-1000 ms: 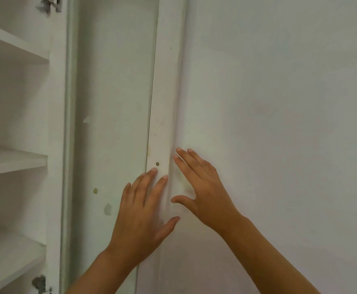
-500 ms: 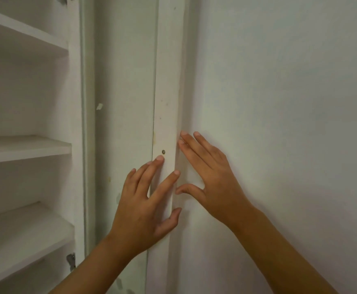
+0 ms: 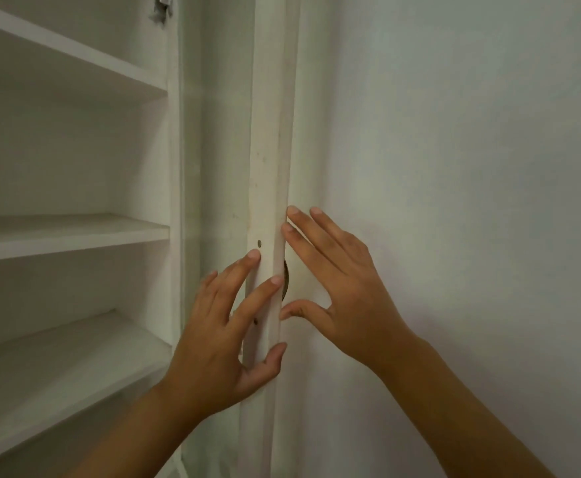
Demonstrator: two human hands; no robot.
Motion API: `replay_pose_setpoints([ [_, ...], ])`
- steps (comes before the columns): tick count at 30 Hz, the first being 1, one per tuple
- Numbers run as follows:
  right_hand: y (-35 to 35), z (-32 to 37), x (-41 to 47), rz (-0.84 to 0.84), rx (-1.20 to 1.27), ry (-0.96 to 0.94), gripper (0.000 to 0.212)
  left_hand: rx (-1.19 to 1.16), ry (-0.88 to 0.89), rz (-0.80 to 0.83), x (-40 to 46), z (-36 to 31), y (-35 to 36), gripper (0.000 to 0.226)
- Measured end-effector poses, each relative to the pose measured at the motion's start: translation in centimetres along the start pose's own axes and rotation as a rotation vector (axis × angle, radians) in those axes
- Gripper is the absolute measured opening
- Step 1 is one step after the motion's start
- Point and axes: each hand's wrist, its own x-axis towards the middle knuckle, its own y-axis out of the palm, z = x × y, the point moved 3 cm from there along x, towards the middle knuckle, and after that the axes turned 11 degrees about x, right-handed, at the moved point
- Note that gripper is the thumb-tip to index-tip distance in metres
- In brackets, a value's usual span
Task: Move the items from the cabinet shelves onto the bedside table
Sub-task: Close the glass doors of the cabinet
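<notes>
Flanking the door edge (image 3: 268, 167), left hand (image 3: 220, 336) and right hand (image 3: 347, 291) press spread-fingered beside shelves (image 3: 68, 232).

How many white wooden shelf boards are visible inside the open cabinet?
3: upper white wooden shelf board, middle board, lower board, stacked at left. More may lie outside the view.

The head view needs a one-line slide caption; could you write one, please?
Left hand and right hand, fingers straight, rest on the cabinet door edge beside bare white shelves.
</notes>
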Motion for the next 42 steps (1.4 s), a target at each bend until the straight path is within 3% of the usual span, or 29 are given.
replay_pose_setpoints([
  [18,6.8,13.1,5.7,0.055,0.107,-0.011,0.086,0.098,-0.022,-0.001,-6.2,7.8,-13.4,0.082],
  [27,12.3,16.2,8.9,0.045,0.242,-0.019,0.075,0.251,-0.122,0.043,-8.7,12.1,-17.5,0.084],
  [42,20.3,18.4,14.6,-0.047,0.365,-0.229,0.070,0.511,-0.262,0.051,-11.6,18.0,-20.3,0.085],
])
